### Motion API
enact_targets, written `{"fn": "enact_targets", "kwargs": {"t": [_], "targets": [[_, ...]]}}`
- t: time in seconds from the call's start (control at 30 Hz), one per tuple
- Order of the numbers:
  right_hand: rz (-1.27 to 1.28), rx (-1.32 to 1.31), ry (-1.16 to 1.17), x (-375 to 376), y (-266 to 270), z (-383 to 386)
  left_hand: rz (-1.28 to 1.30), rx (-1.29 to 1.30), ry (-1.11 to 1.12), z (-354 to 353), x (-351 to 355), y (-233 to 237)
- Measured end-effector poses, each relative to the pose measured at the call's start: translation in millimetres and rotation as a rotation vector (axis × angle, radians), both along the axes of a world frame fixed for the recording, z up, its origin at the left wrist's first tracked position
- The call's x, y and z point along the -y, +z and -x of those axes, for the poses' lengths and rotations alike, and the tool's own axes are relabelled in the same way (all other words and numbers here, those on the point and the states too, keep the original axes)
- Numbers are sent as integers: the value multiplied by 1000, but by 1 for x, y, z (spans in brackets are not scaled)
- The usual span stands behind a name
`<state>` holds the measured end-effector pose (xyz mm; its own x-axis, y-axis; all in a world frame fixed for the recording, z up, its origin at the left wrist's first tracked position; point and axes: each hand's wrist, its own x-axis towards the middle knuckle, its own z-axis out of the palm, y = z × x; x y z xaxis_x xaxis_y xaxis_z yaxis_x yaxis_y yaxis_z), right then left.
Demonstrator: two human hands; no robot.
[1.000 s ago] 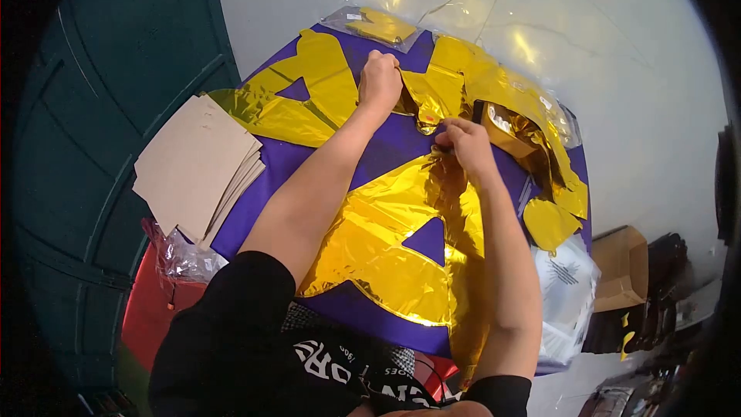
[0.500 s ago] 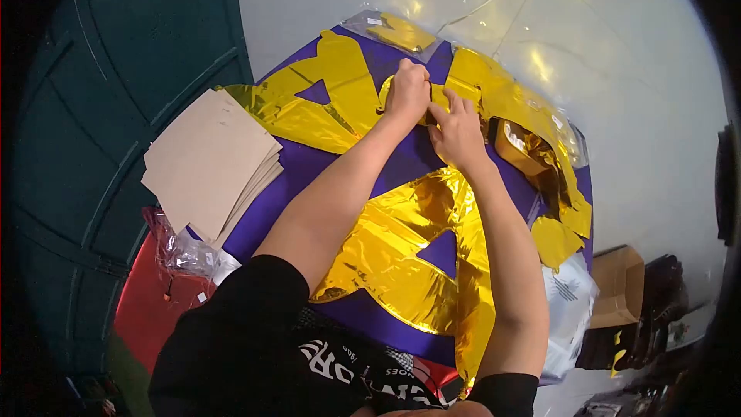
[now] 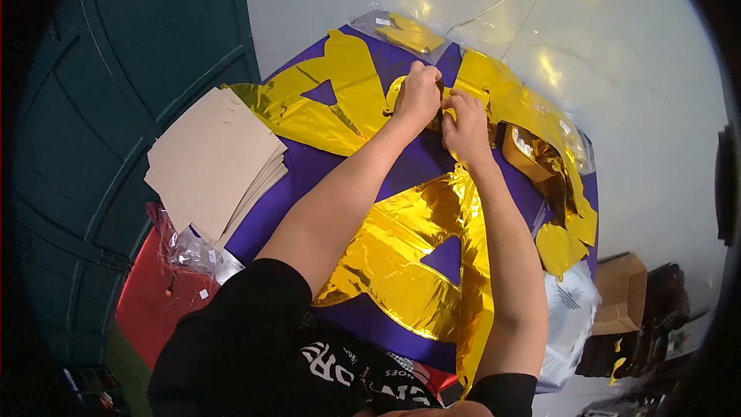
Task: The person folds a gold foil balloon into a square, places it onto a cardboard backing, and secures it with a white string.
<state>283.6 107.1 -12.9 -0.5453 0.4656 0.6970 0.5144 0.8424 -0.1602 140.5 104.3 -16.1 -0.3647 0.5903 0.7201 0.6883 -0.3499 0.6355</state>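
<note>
My left hand [image 3: 418,97] is closed, its fingers curled down by a small rounded gold item [image 3: 395,91] with a dark edge. What it grips is hidden under the fingers. Beside it, my right hand [image 3: 466,130] has its fingers bent and pressed together; anything in them is too small to make out. A flat gold foil letter-A balloon [image 3: 351,77] lies left of my hands. Between my forearms, nearer my body, spreads another shiny gold foil letter-A balloon [image 3: 386,239], crinkled, with a triangular opening.
On the purple table cover [image 3: 251,224] sit a stack of beige sheets [image 3: 212,154] and a gold container [image 3: 525,158] partly under gold foil [image 3: 532,100]. A clear packet [image 3: 405,31] lies at the back. Crumpled plastic [image 3: 193,251] is at left, a cardboard box [image 3: 620,289] at right.
The view has shifted slightly. Both hands stay close together in nearly the same spot, with the right fingers now curled in more tightly. The foil pieces have hardly moved.
</note>
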Motion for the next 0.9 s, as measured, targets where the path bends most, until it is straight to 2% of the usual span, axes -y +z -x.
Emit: {"fn": "enact_targets", "kwargs": {"t": [0.13, 0.33, 0.43, 0.57, 0.67, 0.77, 0.9], "targets": [[-44, 8, -51, 4, 1, 5, -1, -6, -41, 1, 2, 1], [22, 35, -25, -1, 0, 4, 12, -14, -121, 2, 3, 3], [99, -92, -44, -13, -2, -1, -24, 12, -105, 2, 6, 4], [386, -394, -90, -24, 5, -15, -15, 100, -59, 9, 3, 6], [439, -514, -112, -25, 8, -18, 18, 145, -61, 12, 2, 7], [-53, -247, -81, -17, 2, -13, 31, 183, -93, 9, 3, 10], [-13, -117, -83, 8, 7, 9, 5, 160, -146, 3, -1, 12]]}}
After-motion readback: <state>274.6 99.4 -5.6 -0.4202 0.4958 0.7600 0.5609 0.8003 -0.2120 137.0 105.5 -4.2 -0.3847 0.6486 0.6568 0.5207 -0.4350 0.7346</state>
